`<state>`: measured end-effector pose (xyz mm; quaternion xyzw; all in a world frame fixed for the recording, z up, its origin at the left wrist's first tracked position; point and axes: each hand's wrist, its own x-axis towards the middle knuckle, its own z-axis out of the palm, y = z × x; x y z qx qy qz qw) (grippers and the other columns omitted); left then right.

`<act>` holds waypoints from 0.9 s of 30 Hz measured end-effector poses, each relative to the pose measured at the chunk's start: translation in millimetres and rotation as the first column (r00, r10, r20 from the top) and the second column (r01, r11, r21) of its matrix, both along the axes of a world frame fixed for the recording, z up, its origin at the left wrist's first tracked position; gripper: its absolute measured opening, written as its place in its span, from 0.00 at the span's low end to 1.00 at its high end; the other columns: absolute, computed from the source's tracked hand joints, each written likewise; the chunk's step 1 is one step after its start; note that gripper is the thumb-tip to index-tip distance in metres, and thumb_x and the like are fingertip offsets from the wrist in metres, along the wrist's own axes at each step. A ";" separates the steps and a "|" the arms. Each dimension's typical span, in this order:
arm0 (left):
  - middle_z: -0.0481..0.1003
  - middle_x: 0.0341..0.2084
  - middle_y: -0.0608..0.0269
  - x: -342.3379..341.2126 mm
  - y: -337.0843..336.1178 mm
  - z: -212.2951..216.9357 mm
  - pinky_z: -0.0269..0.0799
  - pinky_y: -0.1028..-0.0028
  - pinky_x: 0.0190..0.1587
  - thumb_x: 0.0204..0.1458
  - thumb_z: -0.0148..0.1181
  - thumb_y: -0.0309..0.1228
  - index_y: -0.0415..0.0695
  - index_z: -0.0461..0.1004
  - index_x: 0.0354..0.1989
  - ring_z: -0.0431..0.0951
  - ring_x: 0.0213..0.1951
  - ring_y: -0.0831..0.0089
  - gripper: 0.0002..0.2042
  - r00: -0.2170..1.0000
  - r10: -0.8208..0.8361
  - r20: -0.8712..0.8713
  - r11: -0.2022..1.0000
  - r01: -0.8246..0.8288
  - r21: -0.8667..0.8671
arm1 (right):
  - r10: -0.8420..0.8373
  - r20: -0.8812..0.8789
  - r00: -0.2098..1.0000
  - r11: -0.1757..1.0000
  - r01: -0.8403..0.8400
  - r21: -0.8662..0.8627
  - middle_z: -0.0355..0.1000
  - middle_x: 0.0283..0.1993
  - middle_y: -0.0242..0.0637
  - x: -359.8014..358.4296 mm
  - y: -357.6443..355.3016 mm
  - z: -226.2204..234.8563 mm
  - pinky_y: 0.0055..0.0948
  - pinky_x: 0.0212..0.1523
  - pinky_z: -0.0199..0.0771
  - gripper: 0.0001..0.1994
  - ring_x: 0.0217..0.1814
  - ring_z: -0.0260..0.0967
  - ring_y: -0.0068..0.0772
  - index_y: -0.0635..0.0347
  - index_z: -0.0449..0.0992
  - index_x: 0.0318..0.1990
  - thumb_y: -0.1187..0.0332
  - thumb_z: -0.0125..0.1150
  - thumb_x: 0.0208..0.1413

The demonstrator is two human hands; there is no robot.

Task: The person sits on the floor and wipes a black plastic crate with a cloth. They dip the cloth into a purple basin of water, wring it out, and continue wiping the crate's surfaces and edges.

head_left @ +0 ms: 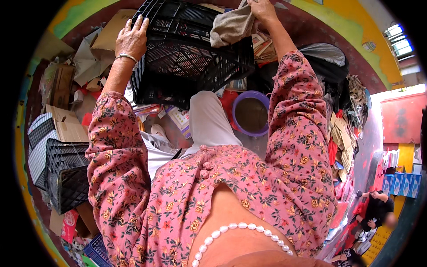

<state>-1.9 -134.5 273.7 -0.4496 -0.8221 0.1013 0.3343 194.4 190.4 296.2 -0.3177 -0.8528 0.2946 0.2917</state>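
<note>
At the far left, the left hand (131, 39) lies with fingers spread flat over the rim of a black plastic crate (191, 53), which stands tilted in the middle. Further right, the right hand (262, 10) has its grip pinching a grey-brown cloth (231, 26) that hangs over the crate's far right edge. A purple bucket (250, 113) sits nearer, right of the crate.
</note>
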 end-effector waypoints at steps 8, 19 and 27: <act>0.57 0.59 0.65 6.4 4.3 7.9 0.58 0.66 0.57 0.44 0.48 0.22 0.52 0.58 0.59 0.59 0.59 0.61 0.28 0.998 -0.005 0.065 1.000 0.004 0.017 | -0.045 -0.466 0.884 0.921 -0.144 -0.363 0.69 0.25 0.28 -65.9 82.0 74.2 0.26 0.24 0.65 0.09 0.26 0.67 0.26 0.55 0.73 0.32 0.62 0.49 0.55; 0.59 0.58 0.65 -5.8 6.9 -3.6 0.61 0.64 0.55 0.47 0.48 0.26 0.53 0.60 0.57 0.61 0.58 0.61 0.25 0.998 -0.055 -0.034 0.998 0.057 0.030 | -0.048 -0.584 0.810 0.788 -0.329 -0.521 0.72 0.32 0.38 9.6 -1.4 9.4 0.31 0.31 0.71 0.06 0.32 0.70 0.33 0.63 0.72 0.35 0.73 0.53 0.50; 0.58 0.59 0.66 -9.0 1.3 -7.6 0.58 0.65 0.57 0.45 0.48 0.23 0.53 0.58 0.59 0.60 0.59 0.61 0.28 1.000 -0.013 -0.005 1.000 0.013 0.010 | -0.044 -0.089 0.995 0.739 -0.028 -0.673 0.70 0.24 0.41 75.9 -48.1 -88.2 0.29 0.20 0.69 0.10 0.25 0.70 0.31 0.68 0.73 0.29 0.68 0.58 0.45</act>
